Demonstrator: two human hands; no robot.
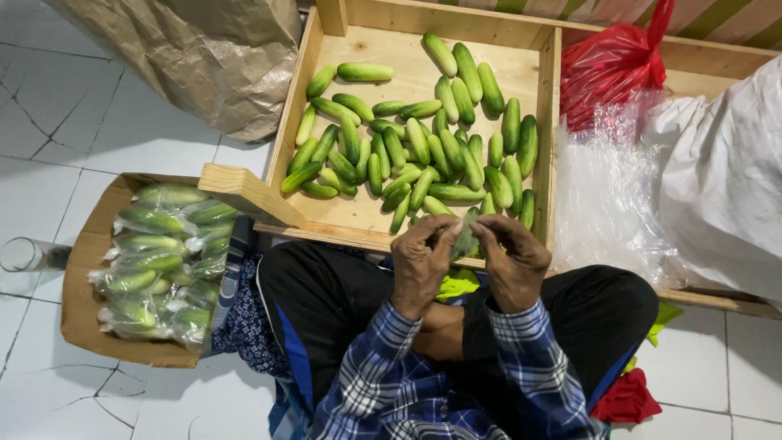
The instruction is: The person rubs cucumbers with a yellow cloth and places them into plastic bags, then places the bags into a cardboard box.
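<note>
My left hand [421,265] and my right hand [513,261] are raised together over my lap, fingertips pinching a thin clear plastic bag [466,239] between them. They hover at the near edge of a wooden crate [547,122] that holds several loose green cucumbers [423,151]. To my left, a cardboard box [77,305] holds several cucumbers packed in clear bags [159,265]. Whether anything is inside the bag I hold is hard to tell.
A stack of clear plastic bags [607,191] lies at the right, beside a red plastic bag [611,69] and a white sack [725,179]. Brown paper sacking [204,57] sits at the top left. A glass [24,254] stands on the white tiled floor at the left.
</note>
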